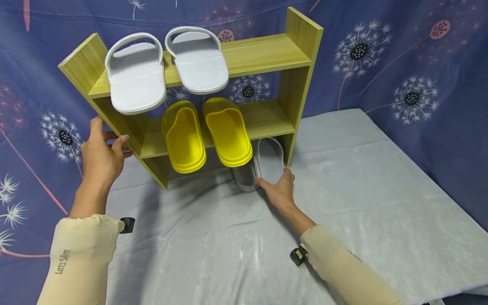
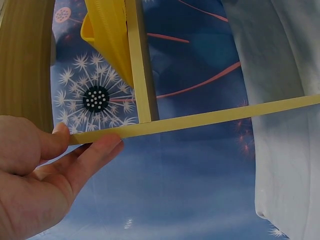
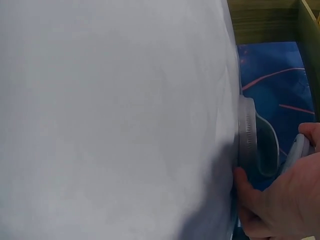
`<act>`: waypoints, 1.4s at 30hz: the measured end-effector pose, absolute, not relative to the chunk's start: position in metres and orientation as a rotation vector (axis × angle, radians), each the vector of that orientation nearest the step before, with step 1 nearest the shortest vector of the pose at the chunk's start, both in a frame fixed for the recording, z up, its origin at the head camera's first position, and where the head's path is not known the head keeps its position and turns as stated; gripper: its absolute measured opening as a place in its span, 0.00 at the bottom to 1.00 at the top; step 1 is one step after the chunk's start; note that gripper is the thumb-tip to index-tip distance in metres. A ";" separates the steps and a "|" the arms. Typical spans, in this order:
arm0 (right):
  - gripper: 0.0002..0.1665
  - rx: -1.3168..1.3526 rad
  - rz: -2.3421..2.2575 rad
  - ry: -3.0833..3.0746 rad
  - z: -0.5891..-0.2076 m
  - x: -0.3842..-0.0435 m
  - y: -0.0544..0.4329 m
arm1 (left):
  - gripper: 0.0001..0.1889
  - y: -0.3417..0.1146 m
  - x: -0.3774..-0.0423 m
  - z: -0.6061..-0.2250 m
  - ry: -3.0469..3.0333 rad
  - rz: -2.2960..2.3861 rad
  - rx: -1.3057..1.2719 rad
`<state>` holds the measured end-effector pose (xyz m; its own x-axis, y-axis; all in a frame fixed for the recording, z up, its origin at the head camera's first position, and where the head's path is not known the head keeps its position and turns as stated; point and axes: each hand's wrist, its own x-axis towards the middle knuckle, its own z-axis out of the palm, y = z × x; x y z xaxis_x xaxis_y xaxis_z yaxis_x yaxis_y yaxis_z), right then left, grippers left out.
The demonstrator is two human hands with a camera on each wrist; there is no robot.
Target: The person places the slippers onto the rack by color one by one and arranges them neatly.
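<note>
A small wooden shoe rack (image 1: 305,84) stands tilted in the head view. My left hand (image 1: 102,154) grips the edge of its left side panel, thumb on one face and fingers on the other, as the left wrist view shows on the panel (image 2: 200,118). Down at the bottom right opening, my right hand (image 1: 280,190) holds a grey slipper (image 1: 271,159) by its heel end, thumb and fingers on opposite sides. A second grey slipper (image 1: 245,176) lies on the cloth just left of it, seen also beside my thumb in the right wrist view (image 3: 247,131).
Two white slippers (image 1: 138,84) sit on the top shelf, their heels jutting over the front. Two yellow slippers (image 1: 230,135) hang out over the middle shelf's edge. Grey-white cloth (image 1: 362,182) covers the table, and a blue dandelion-print curtain (image 1: 396,63) stands behind and at the sides.
</note>
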<state>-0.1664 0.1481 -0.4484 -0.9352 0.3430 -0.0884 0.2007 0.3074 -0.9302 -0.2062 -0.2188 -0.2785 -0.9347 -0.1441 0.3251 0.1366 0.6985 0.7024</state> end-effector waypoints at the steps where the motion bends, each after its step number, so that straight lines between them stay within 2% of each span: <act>1: 0.65 -0.506 1.708 -2.436 -0.448 -0.167 0.147 | 0.27 -0.219 -0.206 -0.279 -2.554 -1.098 0.007; 19: 0.65 -0.463 1.748 -2.442 -0.448 -0.173 0.137 | 0.27 -0.218 -0.206 -0.278 -2.541 -1.118 0.018; 28: 0.64 -0.450 1.511 -2.391 -0.449 -0.178 0.137 | 0.27 -0.218 -0.205 -0.278 -2.533 -1.125 0.013; 42: 0.56 -0.373 1.261 -2.471 -0.447 -0.178 0.141 | 0.27 -0.218 -0.206 -0.278 -2.535 -1.125 0.012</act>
